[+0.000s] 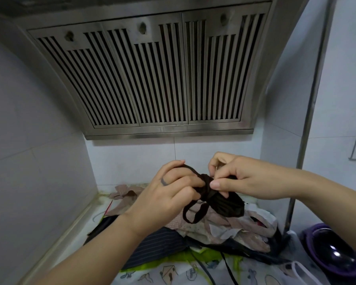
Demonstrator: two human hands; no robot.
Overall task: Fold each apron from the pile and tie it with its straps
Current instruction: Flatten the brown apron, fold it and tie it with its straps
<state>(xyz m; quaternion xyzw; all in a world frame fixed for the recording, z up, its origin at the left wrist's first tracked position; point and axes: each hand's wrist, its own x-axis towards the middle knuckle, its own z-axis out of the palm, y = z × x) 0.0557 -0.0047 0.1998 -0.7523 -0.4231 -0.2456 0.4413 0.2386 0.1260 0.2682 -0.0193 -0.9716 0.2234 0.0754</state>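
A dark brown apron [226, 204] is rolled into a small bundle and held up in the air above the pile. Its straps are wound round the middle into a knot [207, 179], and a loop of strap [193, 212] hangs below. My left hand [169, 194] grips the bundle and a strap on the left side. My right hand [232, 175] pinches the strap at the knot with thumb and fingers. Beneath lies the pile of aprons [224, 229]: pale pink patterned cloth, a dark striped one [158, 245] and a printed white-and-green one [173, 270].
A steel range hood [152, 79] hangs straight ahead over the counter. White tiled walls close in on the left and back. A steel pole [308, 124] stands at the right, and a purple helmet-like object [333, 249] sits at the lower right.
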